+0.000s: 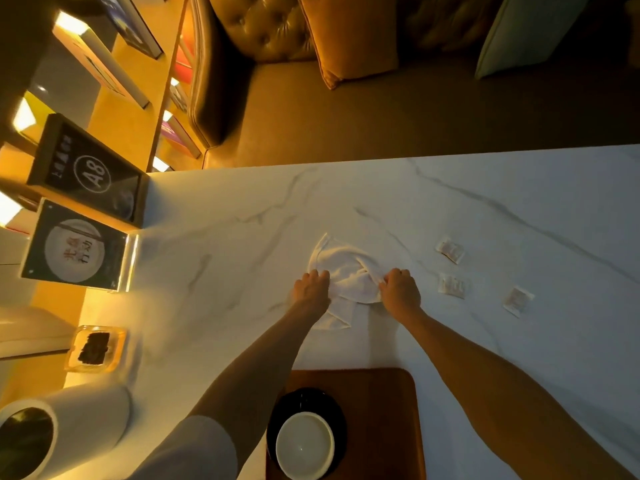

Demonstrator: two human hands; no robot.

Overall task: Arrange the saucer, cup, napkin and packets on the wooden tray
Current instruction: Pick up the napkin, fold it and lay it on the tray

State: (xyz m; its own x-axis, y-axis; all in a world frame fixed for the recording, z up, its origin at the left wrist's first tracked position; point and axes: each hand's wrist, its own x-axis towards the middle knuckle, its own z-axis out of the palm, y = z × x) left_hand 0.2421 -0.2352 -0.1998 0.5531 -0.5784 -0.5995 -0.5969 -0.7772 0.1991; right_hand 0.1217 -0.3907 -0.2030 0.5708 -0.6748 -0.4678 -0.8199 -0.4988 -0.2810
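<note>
A crumpled white napkin (346,275) lies on the marble table in the middle of the view. My left hand (311,289) grips its left side and my right hand (400,291) pinches its right side. Three small packets lie loose to the right: one (450,250), another (453,285), a third (517,300). Near the table's front edge sits the wooden tray (388,403). On the tray's left part rests a black saucer (308,401) with a white cup (304,445) standing upright on it.
The marble table (242,244) stretches wide. A glass ashtray (95,348) and a white cylindrical holder (52,431) sit at the left front. Two upright signs (74,245) stand at the left edge. A leather sofa (311,109) with cushions is beyond the far edge.
</note>
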